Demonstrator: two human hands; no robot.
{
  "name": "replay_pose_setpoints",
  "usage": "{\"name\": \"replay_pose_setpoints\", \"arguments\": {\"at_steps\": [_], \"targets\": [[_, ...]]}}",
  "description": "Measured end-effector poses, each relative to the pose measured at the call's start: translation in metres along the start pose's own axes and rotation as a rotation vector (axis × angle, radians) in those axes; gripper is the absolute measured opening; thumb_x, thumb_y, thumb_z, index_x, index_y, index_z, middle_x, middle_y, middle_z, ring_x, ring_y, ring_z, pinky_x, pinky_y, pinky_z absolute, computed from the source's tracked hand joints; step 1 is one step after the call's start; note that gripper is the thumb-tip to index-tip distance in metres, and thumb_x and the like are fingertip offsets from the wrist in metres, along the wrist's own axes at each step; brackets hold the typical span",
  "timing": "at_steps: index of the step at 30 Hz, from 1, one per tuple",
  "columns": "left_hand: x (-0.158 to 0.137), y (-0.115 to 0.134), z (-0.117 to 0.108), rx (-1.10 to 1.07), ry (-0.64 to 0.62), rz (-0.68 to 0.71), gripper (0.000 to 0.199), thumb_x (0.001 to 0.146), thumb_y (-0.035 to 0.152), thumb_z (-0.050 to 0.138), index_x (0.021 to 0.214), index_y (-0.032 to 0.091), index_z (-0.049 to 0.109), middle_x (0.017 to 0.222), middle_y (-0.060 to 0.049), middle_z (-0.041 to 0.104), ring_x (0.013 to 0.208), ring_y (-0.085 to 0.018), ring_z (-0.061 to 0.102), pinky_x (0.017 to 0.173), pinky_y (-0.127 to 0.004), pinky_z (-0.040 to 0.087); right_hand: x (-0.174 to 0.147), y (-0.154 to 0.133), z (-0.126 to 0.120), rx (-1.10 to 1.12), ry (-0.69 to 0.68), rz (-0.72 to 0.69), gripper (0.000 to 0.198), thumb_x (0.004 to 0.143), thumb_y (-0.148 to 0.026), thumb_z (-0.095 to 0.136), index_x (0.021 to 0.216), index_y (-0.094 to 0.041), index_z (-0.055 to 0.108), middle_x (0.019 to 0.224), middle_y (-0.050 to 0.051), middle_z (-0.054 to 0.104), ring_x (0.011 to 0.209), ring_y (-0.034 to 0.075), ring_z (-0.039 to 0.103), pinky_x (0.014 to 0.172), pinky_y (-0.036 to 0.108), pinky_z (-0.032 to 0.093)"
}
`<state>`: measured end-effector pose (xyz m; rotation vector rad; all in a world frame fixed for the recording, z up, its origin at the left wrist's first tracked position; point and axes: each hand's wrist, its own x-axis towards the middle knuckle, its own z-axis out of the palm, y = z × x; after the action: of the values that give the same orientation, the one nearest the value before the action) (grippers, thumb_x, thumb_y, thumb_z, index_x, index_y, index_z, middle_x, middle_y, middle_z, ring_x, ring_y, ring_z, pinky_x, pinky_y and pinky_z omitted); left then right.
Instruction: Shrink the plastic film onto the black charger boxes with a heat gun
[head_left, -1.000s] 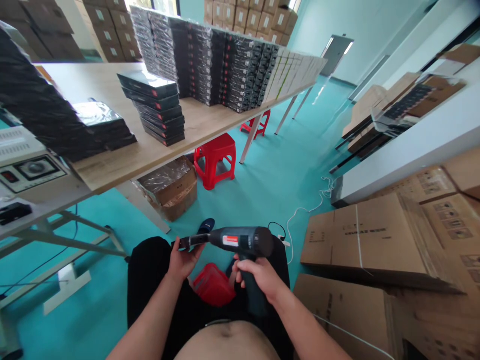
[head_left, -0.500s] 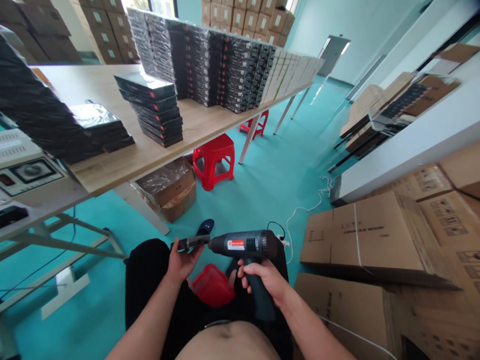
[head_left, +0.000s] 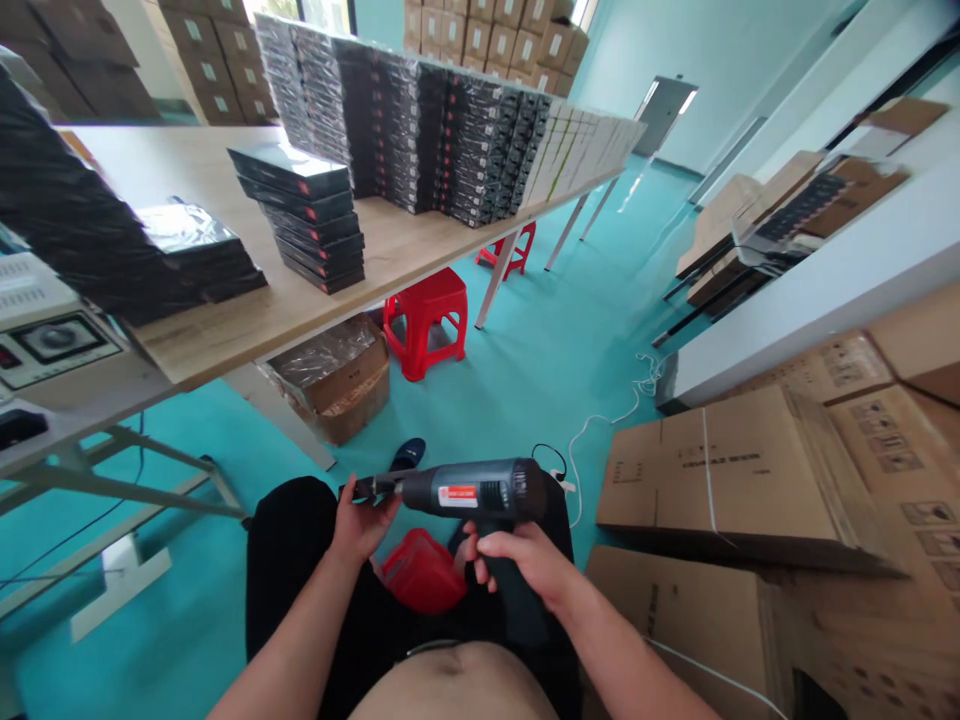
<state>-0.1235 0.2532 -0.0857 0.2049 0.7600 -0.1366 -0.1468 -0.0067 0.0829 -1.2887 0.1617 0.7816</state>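
Note:
My right hand (head_left: 517, 565) is wrapped round the handle of a dark heat gun (head_left: 472, 490) with an orange-and-white label. Its nozzle points left, at or just in front of a flat black box (head_left: 365, 489) that I hold over my lap. My left hand (head_left: 365, 522) grips this box from below and at its near side, with the thumb on the left end. Part of the box is hidden behind the nozzle, so I cannot tell whether the two touch.
Stacks of black wrapped boxes (head_left: 315, 215) stand on the wooden table (head_left: 202, 345). A red stool (head_left: 425, 315) and an open carton (head_left: 349, 385) are below it. Large cardboard boxes (head_left: 697, 470) crowd the right; a white cable (head_left: 581, 440) lies on the floor.
The heat gun has moved left in my right hand, and its nozzle now overlaps the black box's right part. My left hand has shifted only slightly.

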Motion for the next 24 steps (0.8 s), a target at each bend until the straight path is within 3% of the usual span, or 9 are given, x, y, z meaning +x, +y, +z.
{"name": "replay_pose_setpoints", "arguments": {"at_steps": [2, 6, 12, 17, 21, 24], "targets": [[0.002, -0.001, 0.001, 0.019, -0.001, 0.02, 0.022, 0.081, 0.039, 0.057, 0.084, 0.018, 0.054, 0.079, -0.008, 0.065, 0.08, -0.027, 0.067, 0.068, -0.044, 0.057, 0.0, 0.003, 0.01, -0.001, 0.012, -0.027, 0.029, 0.071, -0.026, 0.064, 0.095, -0.01, 0.066, 0.079, 0.008, 0.069, 0.057, 0.014, 0.061, 0.051, 0.025, 0.046], [0.001, 0.0, 0.001, 0.027, -0.011, 0.013, 0.024, 0.082, 0.042, 0.054, 0.085, 0.017, 0.053, 0.084, -0.01, 0.066, 0.091, -0.03, 0.065, 0.075, -0.049, 0.055, 0.004, 0.004, 0.022, -0.03, 0.106, -0.031, 0.027, 0.072, -0.026, 0.063, 0.094, -0.011, 0.066, 0.073, 0.006, 0.068, 0.054, 0.014, 0.06, 0.051, 0.026, 0.047], [-0.003, 0.004, -0.005, 0.007, -0.095, 0.006, 0.018, 0.078, 0.032, 0.054, 0.08, 0.015, 0.06, 0.072, -0.008, 0.068, 0.067, -0.023, 0.066, 0.064, -0.037, 0.056, -0.002, 0.005, 0.012, -0.057, -0.128, 0.036, 0.027, 0.068, -0.024, 0.067, 0.093, -0.012, 0.067, 0.078, 0.007, 0.07, 0.056, 0.014, 0.061, 0.052, 0.026, 0.046], [-0.002, 0.003, -0.002, 0.005, -0.082, 0.086, 0.027, 0.072, 0.024, 0.054, 0.096, 0.015, 0.062, 0.089, -0.012, 0.07, 0.082, -0.028, 0.067, 0.073, -0.043, 0.055, -0.006, 0.004, -0.01, 0.07, 0.046, 0.013, 0.029, 0.07, -0.028, 0.064, 0.093, -0.011, 0.065, 0.075, 0.007, 0.068, 0.057, 0.016, 0.061, 0.048, 0.025, 0.045], [0.003, -0.001, -0.002, 0.085, 0.005, 0.144, 0.035, 0.061, 0.012, 0.051, 0.095, 0.014, 0.061, 0.082, -0.01, 0.069, 0.073, -0.026, 0.067, 0.067, -0.04, 0.056, -0.014, 0.003, -0.023, 0.126, 0.147, -0.015, 0.027, 0.07, -0.027, 0.061, 0.093, -0.012, 0.064, 0.075, 0.006, 0.067, 0.056, 0.015, 0.06, 0.046, 0.023, 0.043], [0.007, -0.004, -0.003, 0.172, 0.019, 0.085, 0.04, 0.056, 0.013, 0.048, 0.094, 0.013, 0.06, 0.079, -0.01, 0.068, 0.07, -0.028, 0.067, 0.064, -0.045, 0.055, -0.02, 0.006, -0.025, 0.149, 0.173, -0.001, 0.027, 0.071, -0.027, 0.06, 0.093, -0.012, 0.064, 0.077, 0.007, 0.066, 0.057, 0.014, 0.06, 0.047, 0.023, 0.043]]}}
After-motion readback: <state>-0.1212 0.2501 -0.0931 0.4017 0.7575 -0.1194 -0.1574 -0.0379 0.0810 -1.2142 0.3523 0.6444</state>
